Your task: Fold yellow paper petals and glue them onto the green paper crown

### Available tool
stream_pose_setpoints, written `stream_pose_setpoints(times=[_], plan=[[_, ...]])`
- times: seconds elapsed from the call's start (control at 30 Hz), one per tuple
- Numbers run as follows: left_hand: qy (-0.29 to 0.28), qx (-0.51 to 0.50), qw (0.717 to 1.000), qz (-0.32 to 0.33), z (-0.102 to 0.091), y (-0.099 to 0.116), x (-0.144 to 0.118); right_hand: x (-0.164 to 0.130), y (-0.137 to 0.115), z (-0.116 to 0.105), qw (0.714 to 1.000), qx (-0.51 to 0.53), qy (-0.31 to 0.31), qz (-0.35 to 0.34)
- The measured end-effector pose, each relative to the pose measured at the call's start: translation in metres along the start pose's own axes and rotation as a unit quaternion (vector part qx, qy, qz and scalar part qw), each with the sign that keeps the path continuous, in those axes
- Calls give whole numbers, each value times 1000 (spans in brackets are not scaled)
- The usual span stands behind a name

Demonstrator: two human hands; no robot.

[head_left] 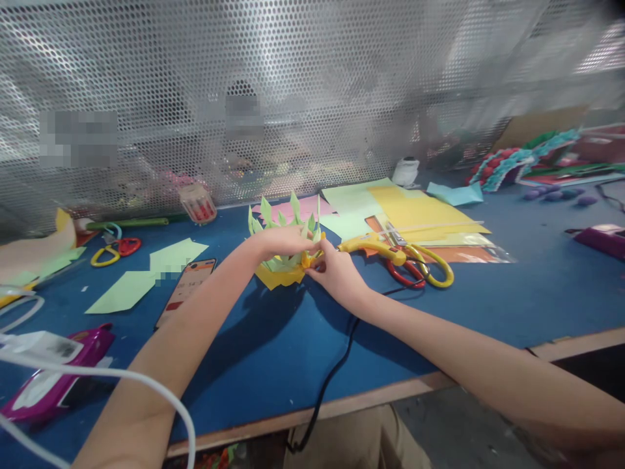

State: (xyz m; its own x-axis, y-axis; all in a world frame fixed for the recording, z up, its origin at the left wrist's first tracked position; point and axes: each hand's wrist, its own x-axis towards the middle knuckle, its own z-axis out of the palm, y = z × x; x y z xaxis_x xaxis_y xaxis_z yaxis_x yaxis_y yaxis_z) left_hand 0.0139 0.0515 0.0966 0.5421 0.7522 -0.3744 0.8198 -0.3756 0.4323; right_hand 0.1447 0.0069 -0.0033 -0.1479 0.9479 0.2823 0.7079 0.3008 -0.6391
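Observation:
A paper craft (282, 246) with light green pointed leaves on a yellow paper base sits on the blue table (488, 306), in the middle. My left hand (280, 242) rests over its top, fingers closed on the leaves. My right hand (336, 273) pinches a small yellow-orange piece (308, 259) at the craft's right side, fingertips touching the left hand's. A yellow glue gun (371, 246) lies just right of my right hand, its black cord (336, 371) running off the front edge.
Red and yellow scissors (420, 270) lie on sheets of yellow and green paper (415, 212). A phone (188, 286), green paper cutouts (146, 273), more scissors (114, 249) and a purple device (53, 378) are to the left. A perforated metal screen (312, 91) closes the back.

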Motion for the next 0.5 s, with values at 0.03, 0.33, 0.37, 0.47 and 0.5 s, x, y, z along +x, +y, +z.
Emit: stream_pose_setpoints(times=[0.03, 0.33, 0.37, 0.47, 0.5], plan=[[6, 1, 1000, -6, 0, 0, 0, 0, 0, 0, 1000, 7, 2, 2], [22, -15, 1000, -16, 1, 0, 1, 0, 1, 2, 999, 48, 13, 1], [22, -16, 1000, -14, 2, -1, 1, 0, 1, 2, 999, 49, 13, 0], [18, -21, 1000, -8, 2, -2, 2, 1, 1, 3, 999, 49, 9, -5], [16, -22, 1000, -6, 2, -3, 2, 1, 2, 3, 999, 49, 8, -8]])
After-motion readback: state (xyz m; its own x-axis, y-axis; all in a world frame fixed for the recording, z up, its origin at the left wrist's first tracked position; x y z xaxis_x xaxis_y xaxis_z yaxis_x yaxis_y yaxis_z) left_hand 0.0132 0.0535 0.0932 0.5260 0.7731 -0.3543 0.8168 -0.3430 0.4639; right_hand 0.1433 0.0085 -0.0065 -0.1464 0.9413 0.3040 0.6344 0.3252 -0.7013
